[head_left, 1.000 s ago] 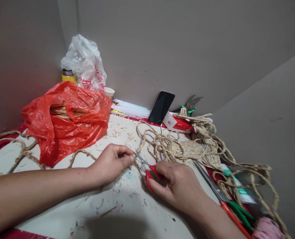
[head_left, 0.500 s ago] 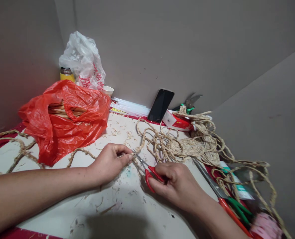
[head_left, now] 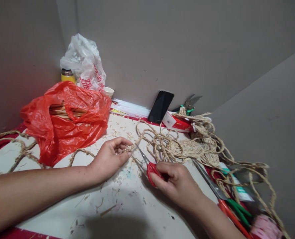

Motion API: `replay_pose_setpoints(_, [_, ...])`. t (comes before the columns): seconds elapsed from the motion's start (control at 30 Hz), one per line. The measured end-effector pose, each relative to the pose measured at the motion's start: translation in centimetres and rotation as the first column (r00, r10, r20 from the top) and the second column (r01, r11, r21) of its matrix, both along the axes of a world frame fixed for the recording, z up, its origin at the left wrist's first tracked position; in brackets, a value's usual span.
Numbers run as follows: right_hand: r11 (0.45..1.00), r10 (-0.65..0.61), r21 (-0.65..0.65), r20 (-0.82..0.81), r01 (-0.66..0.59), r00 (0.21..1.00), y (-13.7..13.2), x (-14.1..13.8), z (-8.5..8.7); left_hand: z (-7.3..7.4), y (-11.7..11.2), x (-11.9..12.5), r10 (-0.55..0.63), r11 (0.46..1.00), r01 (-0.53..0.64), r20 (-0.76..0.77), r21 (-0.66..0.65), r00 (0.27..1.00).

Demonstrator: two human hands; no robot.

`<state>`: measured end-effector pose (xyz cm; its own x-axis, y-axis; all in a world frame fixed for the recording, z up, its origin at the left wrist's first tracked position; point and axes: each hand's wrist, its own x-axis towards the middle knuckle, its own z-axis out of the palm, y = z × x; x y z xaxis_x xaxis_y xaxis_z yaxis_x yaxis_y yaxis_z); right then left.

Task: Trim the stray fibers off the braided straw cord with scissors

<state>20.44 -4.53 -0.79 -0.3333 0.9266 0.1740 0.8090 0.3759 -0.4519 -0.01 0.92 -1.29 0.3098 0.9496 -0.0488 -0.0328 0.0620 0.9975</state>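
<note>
My left hand (head_left: 110, 158) pinches a braided straw rope (head_left: 139, 139) between thumb and fingers, above the middle of the table. From there the rope runs up and right towards a tangled heap of the same cord. In my right hand (head_left: 176, 181) is a small pair of scissors (head_left: 144, 157) with red handles. Their blades look closed, and the tips point at the rope just right of my left fingertips. Whether they touch it I cannot tell. A flat coiled straw piece (head_left: 186, 148) lies in the heap beyond my right hand.
A red plastic bag (head_left: 87, 132) of straw strips stands at left. Behind it are a white bag (head_left: 81, 56), a yellow bottle (head_left: 68, 77) and a paper cup (head_left: 109, 91). A phone (head_left: 160, 106) leans on the wall. Larger shears (head_left: 233, 215) lie at right. Straw scraps litter the white tabletop (head_left: 127, 212).
The scissors have gone from slightly open to closed and drawn back a little to the right of my left fingers. My left hand has shifted slightly up and left, keeping the rope.
</note>
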Motion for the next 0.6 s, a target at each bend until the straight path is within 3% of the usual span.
replay_pose_setpoints(0.17, [0.995,-0.008,0.097,0.003,0.008,1.000,0.06,-0.03,-0.17,-0.21,0.03,-0.21,0.006,1.000,-0.006,-0.001,0.021,1.000])
replay_pose_setpoints(0.37, [0.990,-0.023,0.142,0.075,0.013,0.997,0.26,0.18,-0.57,0.47,-0.51,-0.35,-0.114,0.985,0.130,-0.135,0.112,0.984])
replay_pose_setpoints(0.47, [0.983,-0.056,0.181,0.078,0.041,0.995,0.36,0.37,-0.76,0.57,-0.50,-0.20,-0.193,0.981,0.192,-0.098,-0.027,0.976])
replay_pose_setpoints(0.6, [0.968,0.021,0.247,0.111,-0.048,0.994,0.30,0.17,-0.70,0.50,-0.03,0.05,-0.205,0.936,0.215,0.063,-0.279,0.977])
